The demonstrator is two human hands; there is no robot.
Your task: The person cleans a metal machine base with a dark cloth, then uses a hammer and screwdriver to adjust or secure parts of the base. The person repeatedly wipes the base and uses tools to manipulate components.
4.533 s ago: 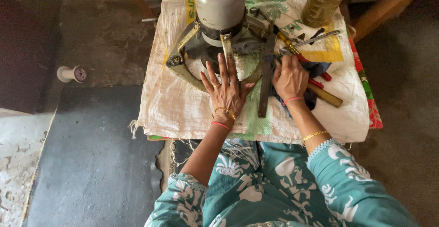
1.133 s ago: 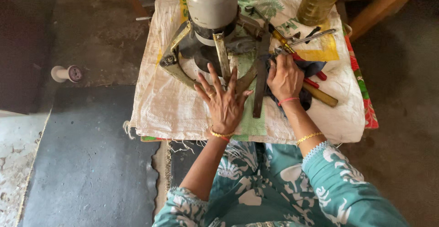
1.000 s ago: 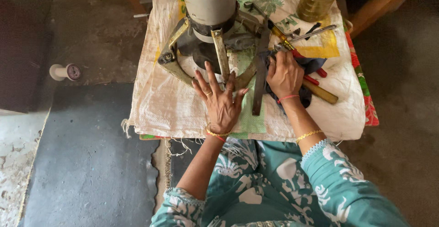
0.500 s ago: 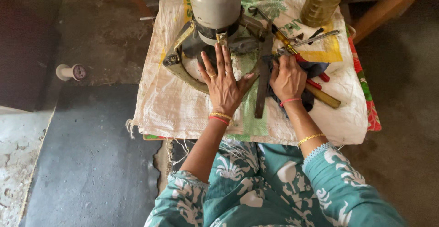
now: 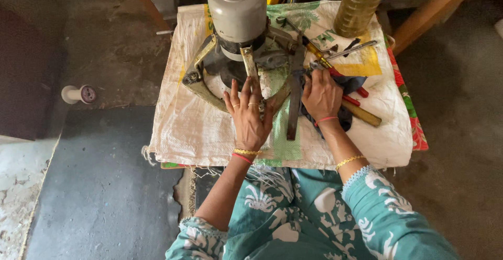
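Note:
A grey cylindrical motor (image 5: 237, 14) stands on a round metal frame (image 5: 201, 84) with flat brass-coloured arms, on a white woven sack (image 5: 178, 129) over a low table. My left hand (image 5: 249, 116) lies flat, fingers spread, on the frame's near rim, just below the motor. My right hand (image 5: 320, 95) is curled over a dark cloth (image 5: 346, 116) and several tools beside a long dark metal bar (image 5: 294, 100); whether it grips one of them I cannot tell.
A bottle of yellowish oil (image 5: 359, 6) stands at the back right. Screwdrivers with red handles (image 5: 352, 101) and a wooden-handled tool (image 5: 361, 113) lie right of my hand. A white spool (image 5: 78, 93) sits on the floor at left.
My left hand slid up from the sack onto the frame's rim, nearer the motor. My right hand stayed on the tools.

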